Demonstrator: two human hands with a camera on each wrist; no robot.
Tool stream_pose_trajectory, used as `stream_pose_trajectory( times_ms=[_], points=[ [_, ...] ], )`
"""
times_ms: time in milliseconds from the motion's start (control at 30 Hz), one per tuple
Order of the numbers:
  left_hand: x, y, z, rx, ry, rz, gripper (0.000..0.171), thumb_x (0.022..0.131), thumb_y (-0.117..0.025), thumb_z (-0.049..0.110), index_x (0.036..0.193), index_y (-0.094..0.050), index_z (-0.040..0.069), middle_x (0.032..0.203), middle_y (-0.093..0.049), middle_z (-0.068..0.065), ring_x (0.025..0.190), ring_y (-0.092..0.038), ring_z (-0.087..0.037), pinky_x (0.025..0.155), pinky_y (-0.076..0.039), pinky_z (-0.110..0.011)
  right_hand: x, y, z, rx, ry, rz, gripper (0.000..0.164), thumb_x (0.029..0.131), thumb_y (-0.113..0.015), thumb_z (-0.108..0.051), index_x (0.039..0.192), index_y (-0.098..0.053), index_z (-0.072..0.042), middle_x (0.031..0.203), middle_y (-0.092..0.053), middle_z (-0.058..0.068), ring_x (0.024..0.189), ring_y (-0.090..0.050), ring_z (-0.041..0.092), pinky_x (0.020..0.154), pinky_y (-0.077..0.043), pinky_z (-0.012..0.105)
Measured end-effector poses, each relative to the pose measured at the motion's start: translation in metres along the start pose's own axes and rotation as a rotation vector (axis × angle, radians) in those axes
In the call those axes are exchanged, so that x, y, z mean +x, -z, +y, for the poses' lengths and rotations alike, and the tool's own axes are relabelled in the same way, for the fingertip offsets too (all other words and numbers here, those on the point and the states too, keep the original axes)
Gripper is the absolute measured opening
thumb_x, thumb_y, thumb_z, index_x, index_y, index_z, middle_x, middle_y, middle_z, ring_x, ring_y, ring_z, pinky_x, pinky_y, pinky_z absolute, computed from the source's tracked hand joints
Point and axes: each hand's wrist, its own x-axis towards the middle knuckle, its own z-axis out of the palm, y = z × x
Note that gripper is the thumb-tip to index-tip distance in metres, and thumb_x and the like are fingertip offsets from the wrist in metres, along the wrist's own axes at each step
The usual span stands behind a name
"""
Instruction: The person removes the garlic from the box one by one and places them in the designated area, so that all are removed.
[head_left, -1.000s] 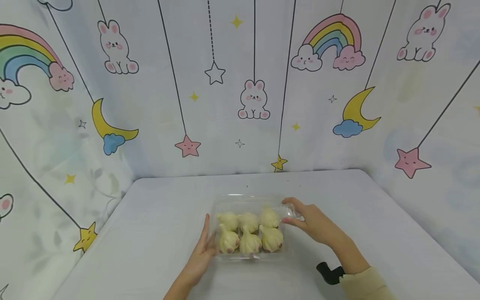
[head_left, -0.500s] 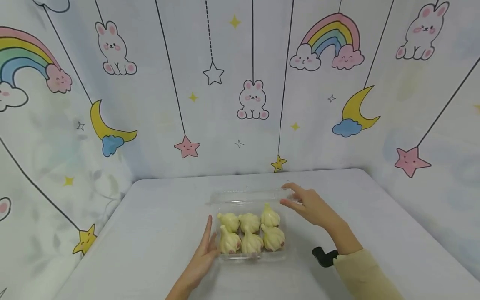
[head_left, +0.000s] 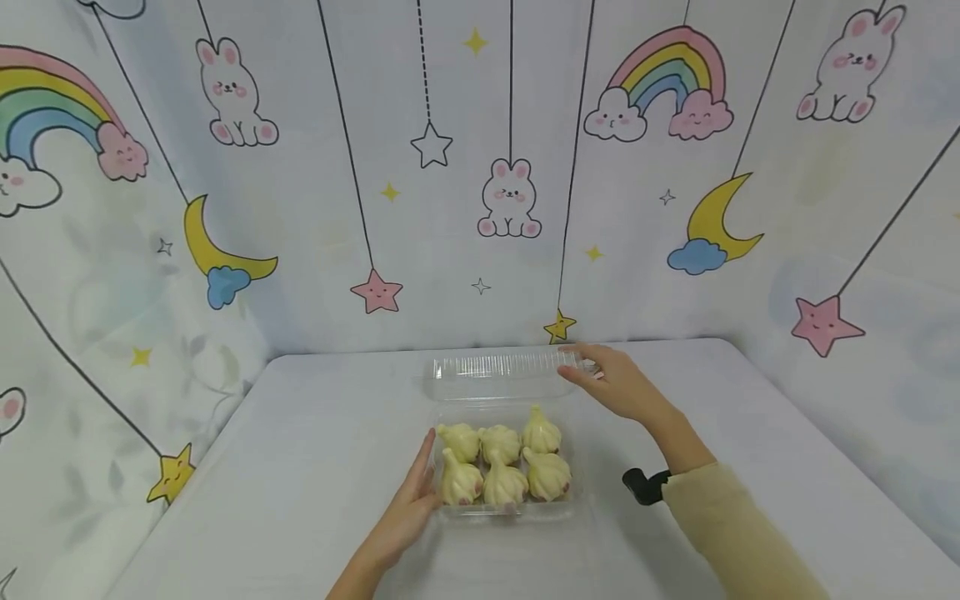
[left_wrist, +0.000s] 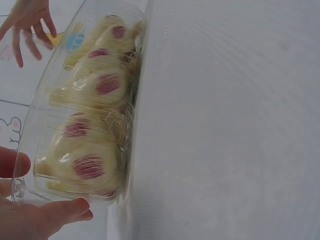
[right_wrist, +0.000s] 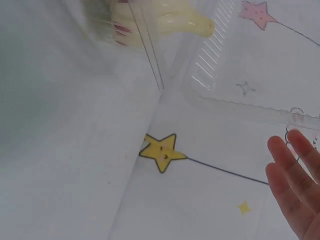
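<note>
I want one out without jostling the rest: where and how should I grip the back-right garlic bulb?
By its stem, I'd say, coming from above. On the back-right garlic bulb, that narrow stem points away from the front bulbs, toward the lid, so a pinch should fit; the round body sits close to its neighbours in the tray. The open lid leaves it uncovered.

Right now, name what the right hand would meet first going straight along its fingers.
Likely the clear lid, whose end lies beside the right hand; whether they touch is unclear.
</note>
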Motion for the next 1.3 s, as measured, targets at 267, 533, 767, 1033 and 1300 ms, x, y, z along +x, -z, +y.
stream_pose_trajectory(
  times_ms=[267,533,767,1033,1300],
  points=[
    [0.003,-0.002,0.001,0.045,0.004,0.011,0.084,0.079,-0.04,-0.01,0.148,0.001,0.013,0.15,0.012,-0.018,0.133,0.001,-0.046,0.107,-0.004,-0.056,0.01,-0.002,-0.001,0.108,0.011,0.062,0.053,0.093,-0.05,-0.04,0.133,-0.045,-0.006,0.133,-0.047,0.018,0.114,-0.05,0.037,0.087,-0.047,0.051],
    [0.003,-0.004,0.001,0.077,-0.01,0.058,0.078,0.088,-0.052,0.007,0.148,-0.003,0.013,0.151,0.007,-0.019,0.133,-0.003,-0.047,0.105,-0.01,-0.059,0.017,-0.009,0.01,0.267,0.071,0.158,0.061,0.087,-0.064,-0.025,0.139,-0.035,-0.013,0.13,-0.048,0.021,0.112,-0.053,0.036,0.087,-0.047,0.051],
    [0.004,-0.007,-0.003,0.149,-0.059,0.12,0.097,0.077,-0.074,0.017,0.148,-0.008,0.014,0.15,-0.002,-0.022,0.134,-0.004,-0.045,0.104,-0.017,-0.058,0.018,-0.011,0.005,0.276,0.117,0.165,0.095,0.082,-0.067,-0.004,0.148,0.001,-0.017,0.139,-0.036,0.025,0.115,-0.048,0.043,0.088,-0.044,0.056],
    [0.005,-0.01,-0.006,0.166,-0.076,0.136,0.1,0.073,-0.077,0.014,0.147,-0.01,0.011,0.149,-0.001,-0.025,0.134,-0.004,-0.045,0.104,-0.016,-0.057,0.031,-0.022,0.025,0.21,0.14,0.175,0.101,0.078,-0.069,0.001,0.147,-0.002,-0.031,0.144,-0.031,0.02,0.113,-0.05,0.039,0.083,-0.049,0.051],
    [0.004,-0.011,-0.005,0.162,-0.074,0.136,0.102,0.07,-0.078,0.016,0.147,-0.011,0.011,0.149,0.001,-0.026,0.134,-0.002,-0.045,0.104,-0.017,-0.057,0.039,-0.031,0.036,0.2,0.128,0.183,0.102,0.078,-0.069,0.002,0.147,-0.002,-0.032,0.143,-0.032,0.02,0.108,-0.054,0.039,0.079,-0.051,0.051]
  ],
)
